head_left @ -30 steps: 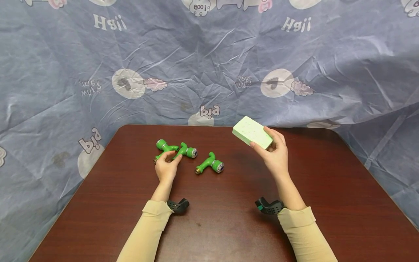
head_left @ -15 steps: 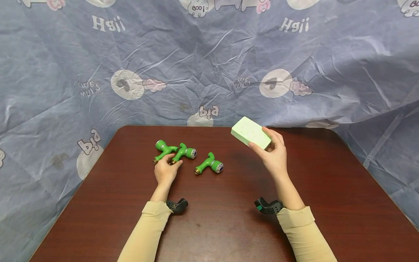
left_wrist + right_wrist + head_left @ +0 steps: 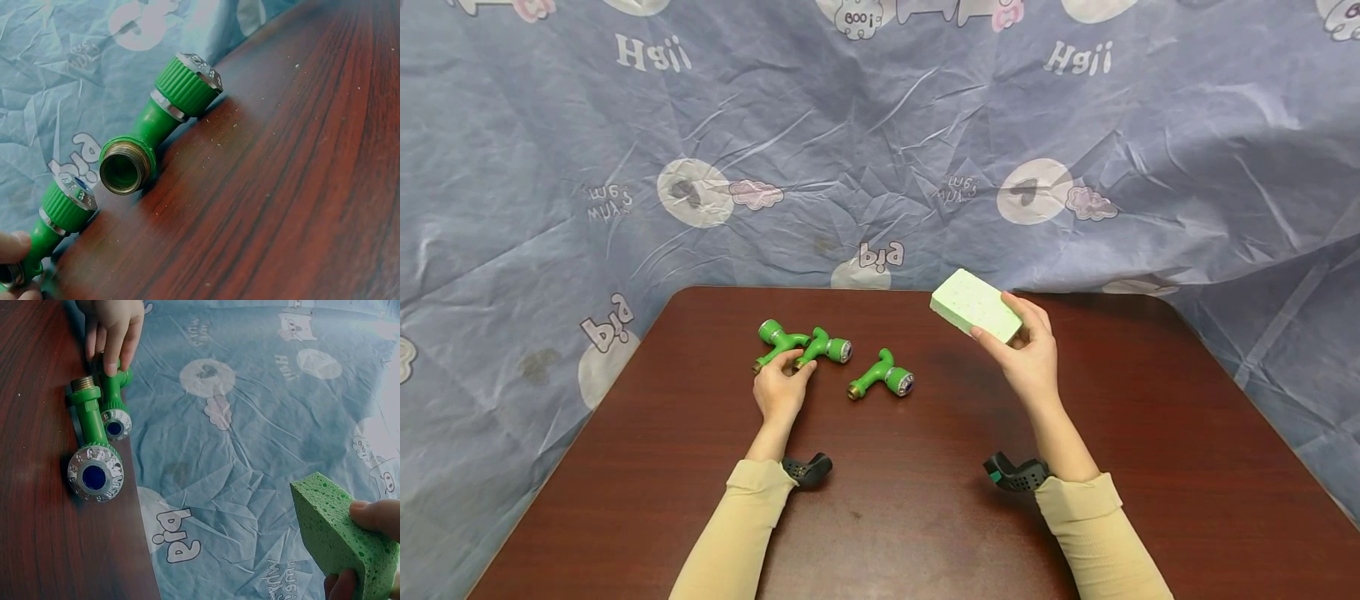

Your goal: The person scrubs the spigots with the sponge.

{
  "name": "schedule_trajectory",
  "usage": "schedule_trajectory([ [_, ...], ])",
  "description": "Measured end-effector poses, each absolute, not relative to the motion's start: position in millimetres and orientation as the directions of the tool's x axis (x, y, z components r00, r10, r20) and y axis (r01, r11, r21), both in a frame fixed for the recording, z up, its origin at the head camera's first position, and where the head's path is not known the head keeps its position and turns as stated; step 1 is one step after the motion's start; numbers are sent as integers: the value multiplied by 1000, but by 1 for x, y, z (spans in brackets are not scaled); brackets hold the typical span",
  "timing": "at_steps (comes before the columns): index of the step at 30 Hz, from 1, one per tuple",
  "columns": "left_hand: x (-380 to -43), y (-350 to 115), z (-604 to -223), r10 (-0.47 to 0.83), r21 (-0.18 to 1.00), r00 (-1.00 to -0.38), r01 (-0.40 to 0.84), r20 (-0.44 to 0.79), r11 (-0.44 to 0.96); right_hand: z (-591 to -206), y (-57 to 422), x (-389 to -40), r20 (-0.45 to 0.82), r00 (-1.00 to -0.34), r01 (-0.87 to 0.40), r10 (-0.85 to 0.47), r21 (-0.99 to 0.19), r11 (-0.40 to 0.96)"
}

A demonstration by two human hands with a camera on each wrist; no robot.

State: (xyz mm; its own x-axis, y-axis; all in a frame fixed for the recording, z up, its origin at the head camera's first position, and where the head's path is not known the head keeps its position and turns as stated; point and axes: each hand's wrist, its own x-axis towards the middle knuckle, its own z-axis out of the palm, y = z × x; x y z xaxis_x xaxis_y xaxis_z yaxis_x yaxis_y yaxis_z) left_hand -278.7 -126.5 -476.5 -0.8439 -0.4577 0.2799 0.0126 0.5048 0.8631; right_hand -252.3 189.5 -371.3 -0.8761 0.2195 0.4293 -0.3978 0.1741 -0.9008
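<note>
Sponge (image 3: 976, 305), probably light and soft, best taken by its edges, is being gripped aloft by the right hand (image 3: 1032, 354), while the middle tap (image 3: 835, 349) on the table (image 3: 917, 492), likely rigid, heavier, is being pinched by the left hand (image 3: 779, 390).

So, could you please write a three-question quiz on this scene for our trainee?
1. How many green taps lie on the table?
2. What does the right hand hold?
A) a brush
B) a sponge
C) a cloth
3. True or false: in the head view, the rightmost tap lies apart from both hands.

Key:
1. Three.
2. B.
3. True; the left hand has its fingers at the middle tap.
</note>
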Motion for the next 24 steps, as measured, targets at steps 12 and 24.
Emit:
schedule_trajectory([
  [12, -278, -128, -469, -431, 987, -902, -44, 27, 154, -361, 182, -242, 437, -876, -411, 204, -898, 158],
  [24, -277, -123, -454, -344, 1000, -939, -24, -26, -9, -364, 183, -245, 449, -871, -427, 199, -893, 145],
])
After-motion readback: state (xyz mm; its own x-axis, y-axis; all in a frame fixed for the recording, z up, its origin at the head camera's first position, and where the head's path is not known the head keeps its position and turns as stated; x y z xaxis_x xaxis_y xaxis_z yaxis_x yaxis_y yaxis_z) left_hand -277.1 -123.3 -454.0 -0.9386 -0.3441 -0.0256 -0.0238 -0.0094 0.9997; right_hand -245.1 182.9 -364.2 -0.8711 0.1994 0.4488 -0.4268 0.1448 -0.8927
